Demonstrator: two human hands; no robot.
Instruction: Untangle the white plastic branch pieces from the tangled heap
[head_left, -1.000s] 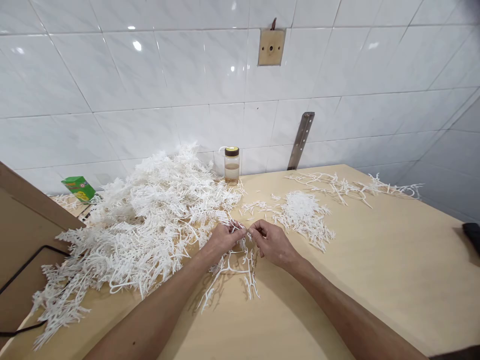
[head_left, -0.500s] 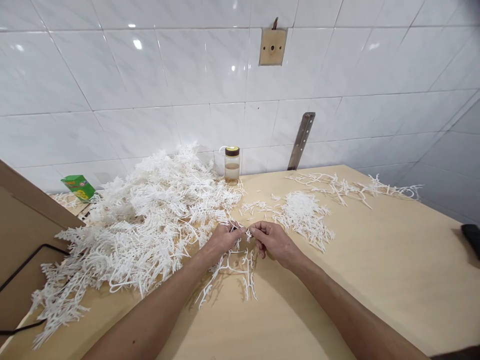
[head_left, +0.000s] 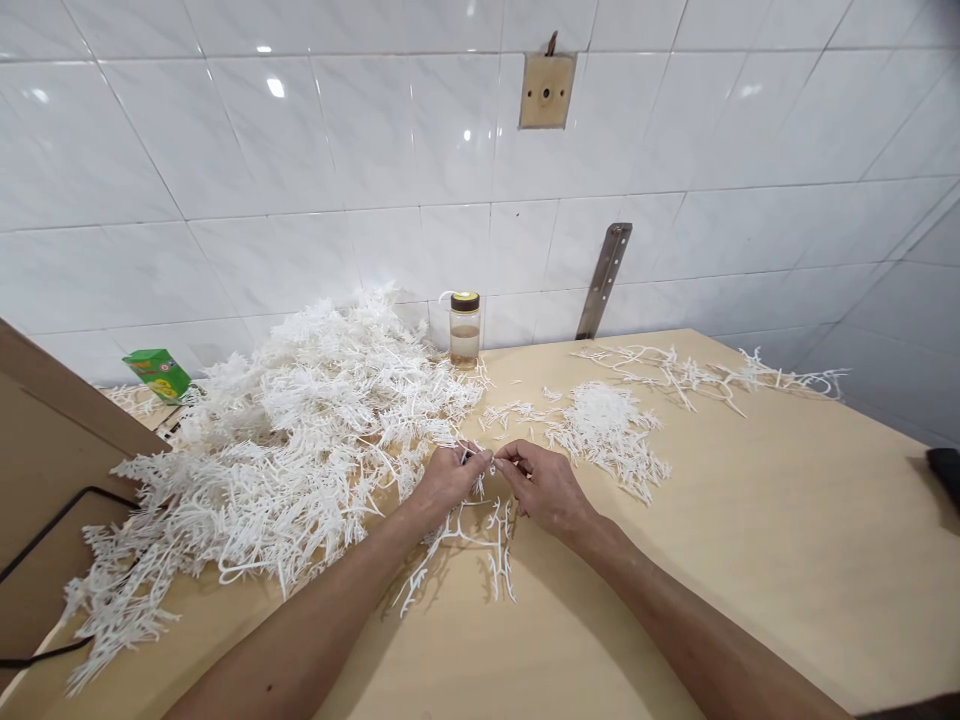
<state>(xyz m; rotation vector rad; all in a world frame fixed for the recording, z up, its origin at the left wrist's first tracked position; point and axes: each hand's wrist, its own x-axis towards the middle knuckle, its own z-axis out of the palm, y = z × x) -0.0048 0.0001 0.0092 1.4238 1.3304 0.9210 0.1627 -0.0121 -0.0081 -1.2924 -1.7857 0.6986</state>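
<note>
My left hand is closed on a white branched piece, whose thin limbs hang down towards me over the table. My right hand is pinched at the same piece, its fingertips nearly touching those of my left hand; the small tip between them is mostly hidden. A large heap of white branched pieces lies left of my hands. Just beyond my right hand is a smaller pile of short white bits, with loose bits scattered to its left.
Stripped white branches lie at the back right of the table. A capped jar stands by the tiled wall. At the left are a green box and a brown cardboard panel. A black object sits at the right edge.
My right hand has moved slightly left and its fingers have drawn closer together against my left fingertips. The hanging branches have shifted a little to the right.
</note>
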